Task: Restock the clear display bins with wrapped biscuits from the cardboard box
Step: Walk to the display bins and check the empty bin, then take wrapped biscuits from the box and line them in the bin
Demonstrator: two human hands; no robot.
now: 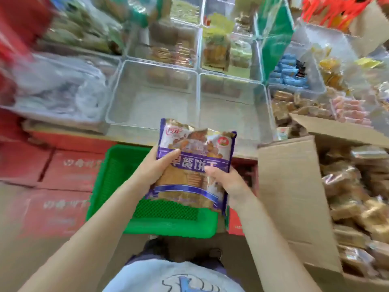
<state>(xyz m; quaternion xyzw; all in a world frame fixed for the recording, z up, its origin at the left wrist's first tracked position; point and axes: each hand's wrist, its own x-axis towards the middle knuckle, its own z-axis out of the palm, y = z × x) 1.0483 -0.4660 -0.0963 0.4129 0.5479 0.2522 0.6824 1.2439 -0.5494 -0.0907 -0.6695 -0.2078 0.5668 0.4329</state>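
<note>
Beyond the green basket [117, 165], two nearly empty clear display bins [130, 114] wait at the shelf's front edge, with the open cardboard box [290, 182] of wrapped biscuits [347, 199] at the right. Between them, the left hand [156, 165] and right hand [229, 182] grip a purple biscuit pack [195, 161] by its side edges. It looks light, crinkly, slick and brittle inside, so I'd hold the sides gently rather than squeeze the middle.

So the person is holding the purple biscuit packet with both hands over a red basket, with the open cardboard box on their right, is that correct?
Not quite: the basket under the purple biscuit packet is green, not red, as the head view shows. The rest stands: left hand and right hand both hold the packet, and the open cardboard box sits on their right.
</note>
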